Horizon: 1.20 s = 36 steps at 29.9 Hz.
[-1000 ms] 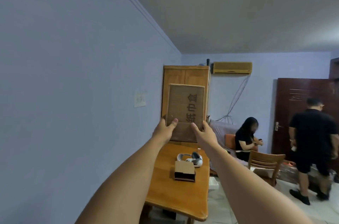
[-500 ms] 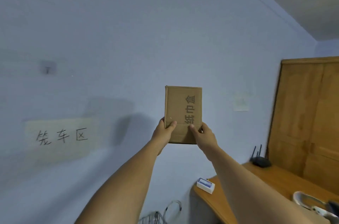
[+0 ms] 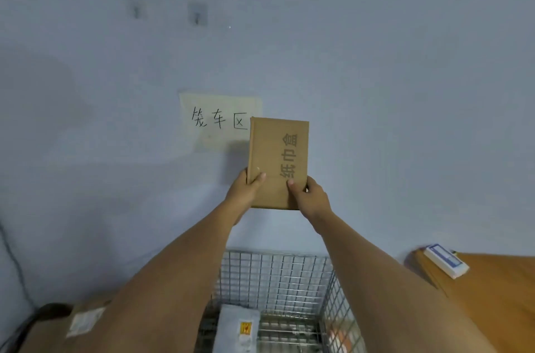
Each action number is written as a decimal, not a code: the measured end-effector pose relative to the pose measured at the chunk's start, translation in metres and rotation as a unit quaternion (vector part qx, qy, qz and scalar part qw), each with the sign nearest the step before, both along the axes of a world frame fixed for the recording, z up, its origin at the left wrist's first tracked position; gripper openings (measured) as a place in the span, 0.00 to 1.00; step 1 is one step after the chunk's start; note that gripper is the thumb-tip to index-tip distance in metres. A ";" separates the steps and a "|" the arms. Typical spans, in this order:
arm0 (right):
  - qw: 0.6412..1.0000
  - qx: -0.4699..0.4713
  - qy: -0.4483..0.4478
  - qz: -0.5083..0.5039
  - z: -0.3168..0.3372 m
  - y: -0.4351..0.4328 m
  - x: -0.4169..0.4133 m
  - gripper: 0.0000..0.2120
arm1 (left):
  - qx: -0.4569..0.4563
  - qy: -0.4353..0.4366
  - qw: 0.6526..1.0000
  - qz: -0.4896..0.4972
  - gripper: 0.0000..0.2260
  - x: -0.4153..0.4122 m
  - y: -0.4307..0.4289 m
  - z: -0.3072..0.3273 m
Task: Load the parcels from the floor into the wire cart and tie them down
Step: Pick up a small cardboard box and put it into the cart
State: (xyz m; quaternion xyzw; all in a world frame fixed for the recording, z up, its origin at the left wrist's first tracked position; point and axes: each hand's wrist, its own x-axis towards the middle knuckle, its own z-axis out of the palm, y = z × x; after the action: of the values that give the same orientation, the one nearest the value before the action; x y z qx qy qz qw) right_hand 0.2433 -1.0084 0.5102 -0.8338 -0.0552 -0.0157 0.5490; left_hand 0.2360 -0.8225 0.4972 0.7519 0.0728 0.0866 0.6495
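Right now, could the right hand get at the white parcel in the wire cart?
Probably not yet: right hand and left hand both grip the cardboard box above the wire cart. The cart's top looks open over the white parcel, so nothing else blocks it.

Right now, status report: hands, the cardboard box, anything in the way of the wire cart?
Hands: left hand, right hand both grip cardboard box, upright, above wire cart. One grey parcel lies in cart. Nothing seen in the way.

A paper sign (image 3: 220,121) on the wall (image 3: 390,86) bears the handwritten characters 笼车区. The cardboard box (image 3: 273,156) carries the printed characters 纸巾盒, turned sideways. The yellow sticker (image 3: 245,328) on the white parcel (image 3: 230,319) is too blurred to read
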 end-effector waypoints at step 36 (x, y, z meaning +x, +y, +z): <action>0.866 -0.106 0.487 0.030 -0.765 0.061 -0.131 0.24 | -0.144 0.481 0.865 0.004 0.12 -0.158 0.052 -0.748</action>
State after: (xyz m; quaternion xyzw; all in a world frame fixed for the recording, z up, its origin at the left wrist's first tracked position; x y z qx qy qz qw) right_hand 0.1123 -0.9479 -0.2552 -0.7865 0.1933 0.4145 0.4150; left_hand 0.0778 -0.7702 -0.2504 0.5977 0.3909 -0.2945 0.6350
